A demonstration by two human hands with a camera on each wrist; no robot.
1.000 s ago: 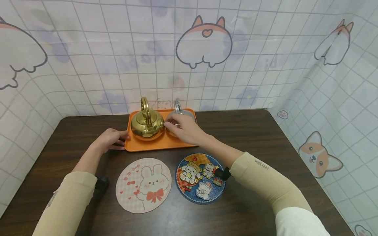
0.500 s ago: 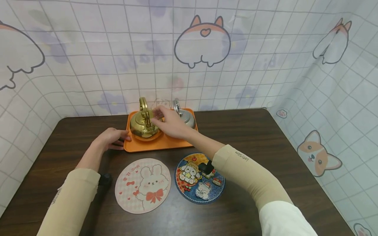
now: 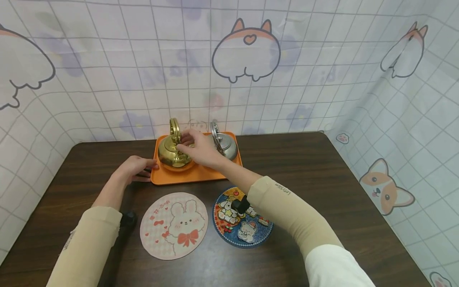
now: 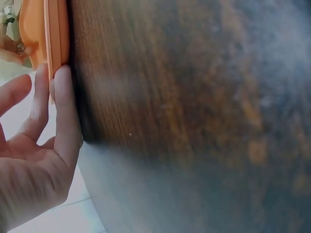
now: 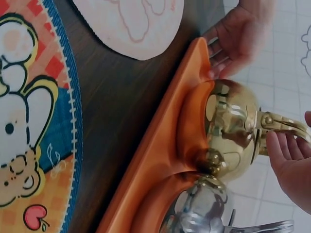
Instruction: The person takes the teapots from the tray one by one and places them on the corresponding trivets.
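Observation:
Side by side in an orange tray (image 3: 208,175) stand a gold kettle (image 3: 171,155) and a silver kettle (image 3: 229,145), both upright. Near the tray's left front corner, the left hand (image 3: 133,171) holds the rim. In the left wrist view, the tray's rim lies between two of its fingers (image 4: 63,104). The right hand (image 3: 201,148) reaches across from the right to the gold kettle's arched handle (image 5: 284,124). Its fingers are loosely bent beside and below the handle, with the thumb apart from them. Whether these fingers touch the handle is hard to tell.
A round pink rabbit mat (image 3: 161,239) and a round blue mat with cartoon figures (image 3: 229,237) lie on the dark wooden table (image 3: 308,171) in front of the tray. A white checked curtain (image 3: 305,99) hangs behind and along both sides.
The right hand has moved left from in front of the silver kettle to the gold kettle's handle. The silver kettle has come into fuller view. The left hand stays at the tray.

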